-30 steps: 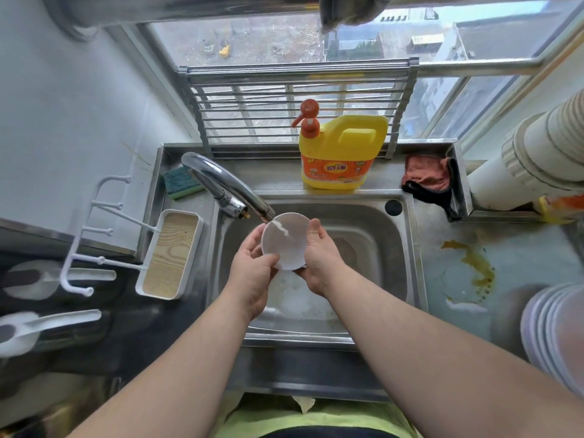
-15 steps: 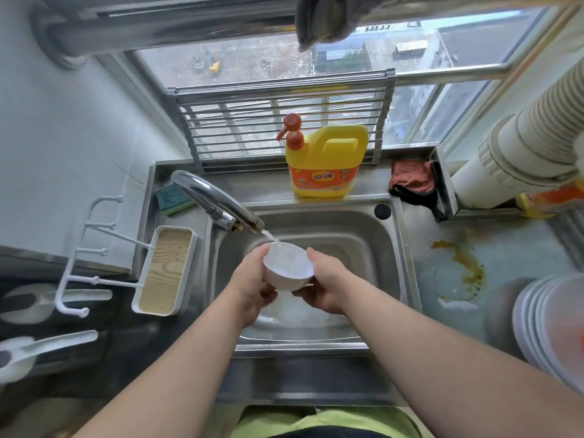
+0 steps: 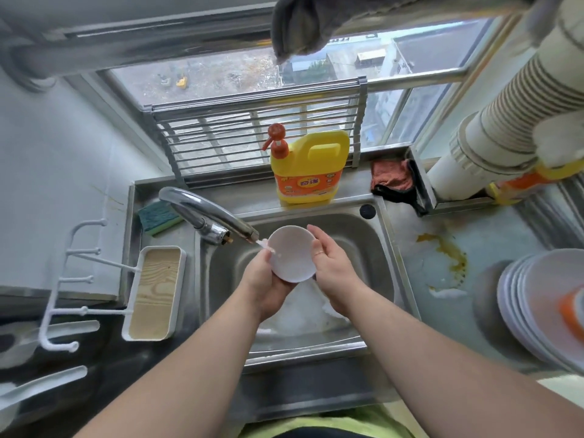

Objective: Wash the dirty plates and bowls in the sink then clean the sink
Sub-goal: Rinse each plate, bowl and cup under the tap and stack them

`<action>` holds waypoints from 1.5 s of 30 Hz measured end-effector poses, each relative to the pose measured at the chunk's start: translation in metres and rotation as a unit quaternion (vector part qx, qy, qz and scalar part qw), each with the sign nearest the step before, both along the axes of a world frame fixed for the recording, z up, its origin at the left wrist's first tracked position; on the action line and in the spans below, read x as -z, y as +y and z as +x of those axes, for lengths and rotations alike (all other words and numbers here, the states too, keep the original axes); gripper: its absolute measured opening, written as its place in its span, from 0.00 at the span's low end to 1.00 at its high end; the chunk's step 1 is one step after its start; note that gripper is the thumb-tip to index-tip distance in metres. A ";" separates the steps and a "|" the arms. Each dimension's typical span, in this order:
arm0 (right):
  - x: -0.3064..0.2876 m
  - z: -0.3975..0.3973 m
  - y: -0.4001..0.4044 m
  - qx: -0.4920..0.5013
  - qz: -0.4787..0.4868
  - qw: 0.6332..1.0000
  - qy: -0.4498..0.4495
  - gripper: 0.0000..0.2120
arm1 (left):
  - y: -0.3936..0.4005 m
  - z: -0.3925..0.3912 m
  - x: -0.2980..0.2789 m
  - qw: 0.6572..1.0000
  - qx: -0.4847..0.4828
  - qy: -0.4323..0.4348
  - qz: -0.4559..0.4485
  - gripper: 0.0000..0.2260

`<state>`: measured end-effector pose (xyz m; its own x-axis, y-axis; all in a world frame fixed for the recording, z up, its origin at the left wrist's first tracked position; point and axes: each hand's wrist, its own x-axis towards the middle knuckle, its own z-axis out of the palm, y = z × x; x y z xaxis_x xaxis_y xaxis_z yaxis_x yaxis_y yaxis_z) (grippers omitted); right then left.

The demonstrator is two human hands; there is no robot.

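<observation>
Over the steel sink (image 3: 376, 245) I hold a small white bowl (image 3: 292, 252), tilted with its hollow toward me. My left hand (image 3: 264, 281) grips its left rim and underside. My right hand (image 3: 328, 263) holds the right rim, fingers up along the edge. Water runs from the tap (image 3: 208, 216) onto the bowl's left edge. Below the bowl, foam and white dishes (image 3: 303, 311) lie on the sink bottom, partly hidden by my hands.
A yellow detergent jug (image 3: 308, 169) stands behind the sink, a green sponge (image 3: 158, 216) at the left, a red cloth (image 3: 393, 178) at the right. Stacked white plates (image 3: 537, 305) sit on the right counter beside a yellow spill (image 3: 448, 257). A white wood-lined tray (image 3: 155, 292) lies left.
The bowl went from tilted to level under the stream and is tilted toward me again. My head has tipped, so the whole scene sits lower in view.
</observation>
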<state>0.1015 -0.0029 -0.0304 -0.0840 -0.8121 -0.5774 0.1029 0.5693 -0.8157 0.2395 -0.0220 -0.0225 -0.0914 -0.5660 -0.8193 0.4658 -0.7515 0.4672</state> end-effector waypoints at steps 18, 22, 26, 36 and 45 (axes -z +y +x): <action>-0.026 0.048 0.004 0.021 0.055 0.998 0.027 0.21 | 0.003 0.067 0.001 0.977 0.114 0.120 0.135 0.45; -0.023 0.048 0.001 0.056 0.118 0.989 0.075 0.24 | 0.015 0.063 0.005 0.955 0.239 0.032 0.171 0.52; -0.021 0.047 0.010 0.081 0.207 0.974 0.053 0.25 | 0.020 0.069 0.004 0.934 0.304 -0.038 0.183 0.54; -0.026 0.066 -0.007 0.211 0.232 0.942 -0.117 0.20 | 0.009 0.076 0.011 0.966 0.191 -0.037 0.169 0.30; -0.039 0.092 -0.025 0.229 0.173 0.933 -0.219 0.06 | -0.010 0.086 0.017 0.970 -0.120 0.093 0.189 0.29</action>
